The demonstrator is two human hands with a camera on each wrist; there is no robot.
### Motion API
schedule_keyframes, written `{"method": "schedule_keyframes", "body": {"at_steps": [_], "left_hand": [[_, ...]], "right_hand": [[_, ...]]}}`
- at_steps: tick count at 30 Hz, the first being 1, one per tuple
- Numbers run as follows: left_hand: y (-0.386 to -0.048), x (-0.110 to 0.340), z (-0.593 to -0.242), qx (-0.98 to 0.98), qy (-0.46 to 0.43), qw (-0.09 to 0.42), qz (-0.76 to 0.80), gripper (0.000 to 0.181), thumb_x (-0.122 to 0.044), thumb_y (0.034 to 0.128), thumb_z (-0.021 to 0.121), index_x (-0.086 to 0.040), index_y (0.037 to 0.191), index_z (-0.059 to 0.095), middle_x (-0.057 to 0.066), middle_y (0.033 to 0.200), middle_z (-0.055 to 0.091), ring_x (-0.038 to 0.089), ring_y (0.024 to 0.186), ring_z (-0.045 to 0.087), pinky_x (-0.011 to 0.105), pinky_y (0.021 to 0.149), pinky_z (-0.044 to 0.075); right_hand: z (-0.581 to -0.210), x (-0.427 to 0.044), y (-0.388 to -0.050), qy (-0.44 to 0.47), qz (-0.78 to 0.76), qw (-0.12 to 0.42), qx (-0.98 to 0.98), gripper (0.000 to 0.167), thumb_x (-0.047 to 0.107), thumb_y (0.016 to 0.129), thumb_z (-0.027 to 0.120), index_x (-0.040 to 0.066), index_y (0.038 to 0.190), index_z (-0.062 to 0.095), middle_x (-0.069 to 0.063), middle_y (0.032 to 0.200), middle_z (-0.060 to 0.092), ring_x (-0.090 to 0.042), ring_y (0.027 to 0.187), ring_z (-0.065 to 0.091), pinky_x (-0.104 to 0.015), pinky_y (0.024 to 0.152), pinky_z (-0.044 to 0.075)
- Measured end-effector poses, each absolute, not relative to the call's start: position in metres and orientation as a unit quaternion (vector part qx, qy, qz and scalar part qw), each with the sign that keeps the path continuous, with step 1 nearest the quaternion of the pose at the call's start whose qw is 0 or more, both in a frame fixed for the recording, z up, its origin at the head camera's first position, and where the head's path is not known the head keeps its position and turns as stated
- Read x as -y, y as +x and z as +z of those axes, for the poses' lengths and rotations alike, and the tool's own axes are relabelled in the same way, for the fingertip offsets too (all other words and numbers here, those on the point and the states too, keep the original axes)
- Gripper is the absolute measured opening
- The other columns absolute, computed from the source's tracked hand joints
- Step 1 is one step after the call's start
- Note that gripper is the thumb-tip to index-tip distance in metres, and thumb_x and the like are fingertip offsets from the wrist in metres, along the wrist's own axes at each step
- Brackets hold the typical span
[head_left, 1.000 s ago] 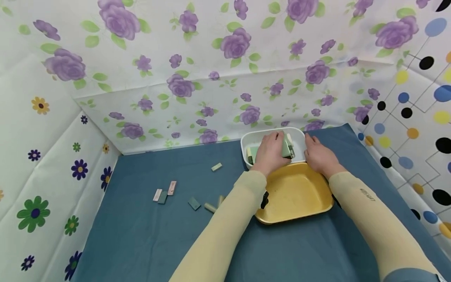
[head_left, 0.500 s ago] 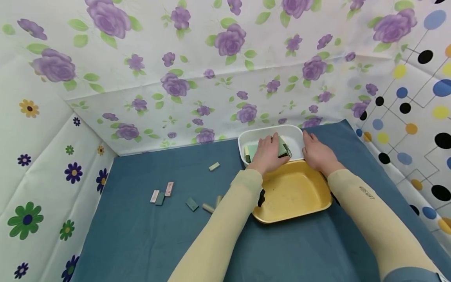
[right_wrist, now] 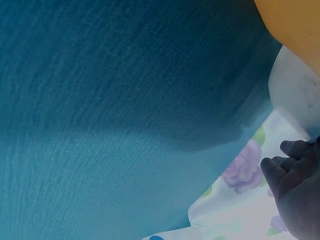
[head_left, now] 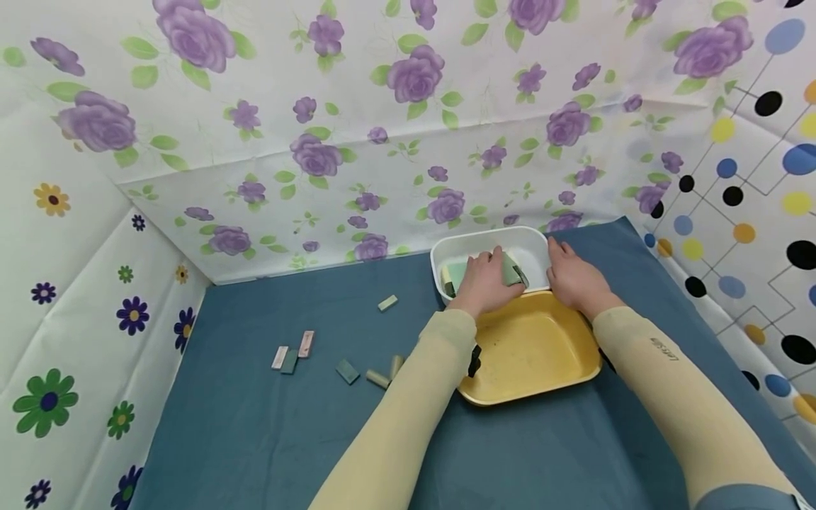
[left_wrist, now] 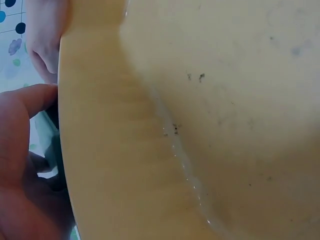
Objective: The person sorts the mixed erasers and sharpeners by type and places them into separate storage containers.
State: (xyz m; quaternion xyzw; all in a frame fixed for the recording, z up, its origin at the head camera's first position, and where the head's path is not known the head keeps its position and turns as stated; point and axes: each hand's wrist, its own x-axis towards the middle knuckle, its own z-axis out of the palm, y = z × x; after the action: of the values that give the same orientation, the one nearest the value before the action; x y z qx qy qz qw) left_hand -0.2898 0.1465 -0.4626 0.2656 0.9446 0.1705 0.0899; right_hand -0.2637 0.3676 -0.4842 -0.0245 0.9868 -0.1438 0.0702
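Your left hand (head_left: 483,285) grips green box (head_left: 511,272) inside white tub (head_left: 532,248). Right hand (head_left: 577,279) at its right end, grip unclear. Brace tub firmly

The right sleeve (head_left: 672,397) bears lettering (head_left: 664,348) too small to read.

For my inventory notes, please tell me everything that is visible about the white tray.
The white tray looks like plastic, oblong with rounded corners and a raised rim. It stands upright on the blue cloth, near the flowered backdrop. It holds greenish pieces, partly hidden by the left hand. The right hand seems to touch its right end. A yellow tray lies before it; contact is unclear.
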Motion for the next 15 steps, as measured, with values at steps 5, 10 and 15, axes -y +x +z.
{"method": "schedule_keyframes", "body": {"at_steps": [5, 10, 15], "left_hand": [[-0.2899, -0.1455, -0.4663, -0.944, 0.272, 0.107, 0.153, 0.087, -0.057, 0.1087, 0.054, -0.008, 0.172, 0.020, 0.015, 0.172, 0.032, 0.030, 0.161, 0.025, 0.044, 0.133, 0.012], [-0.2866, -0.1464, -0.4646, -0.940, 0.293, 0.124, 0.122, 0.060, -0.040, 0.1172, 0.039, -0.019, 0.172, 0.027, 0.010, 0.177, 0.023, 0.032, 0.165, 0.012, 0.045, 0.134, 0.006], [-0.2847, -0.1472, -0.4629, -0.942, 0.302, 0.106, 0.098, 0.054, -0.028, 0.1181, 0.037, -0.020, 0.171, 0.031, 0.010, 0.176, 0.027, 0.030, 0.164, 0.017, 0.045, 0.133, 0.010]], "right_hand": [[-0.4850, -0.3685, -0.2640, -0.023, -0.145, 0.073, -0.987, 0.068, 0.019, 0.113, 0.030, -0.009, 0.167, -0.001, -0.040, 0.169, 0.014, -0.056, 0.156, 0.018, -0.072, 0.120, 0.028], [-0.4852, -0.3689, -0.2627, -0.020, -0.148, 0.072, -0.986, 0.068, 0.018, 0.113, 0.031, -0.008, 0.168, -0.001, -0.040, 0.169, 0.014, -0.056, 0.156, 0.017, -0.072, 0.120, 0.028], [-0.4842, -0.3673, -0.2622, -0.024, -0.149, 0.069, -0.986, 0.068, 0.018, 0.113, 0.031, -0.009, 0.167, 0.000, -0.038, 0.169, 0.016, -0.054, 0.157, 0.016, -0.071, 0.122, 0.026]]}}
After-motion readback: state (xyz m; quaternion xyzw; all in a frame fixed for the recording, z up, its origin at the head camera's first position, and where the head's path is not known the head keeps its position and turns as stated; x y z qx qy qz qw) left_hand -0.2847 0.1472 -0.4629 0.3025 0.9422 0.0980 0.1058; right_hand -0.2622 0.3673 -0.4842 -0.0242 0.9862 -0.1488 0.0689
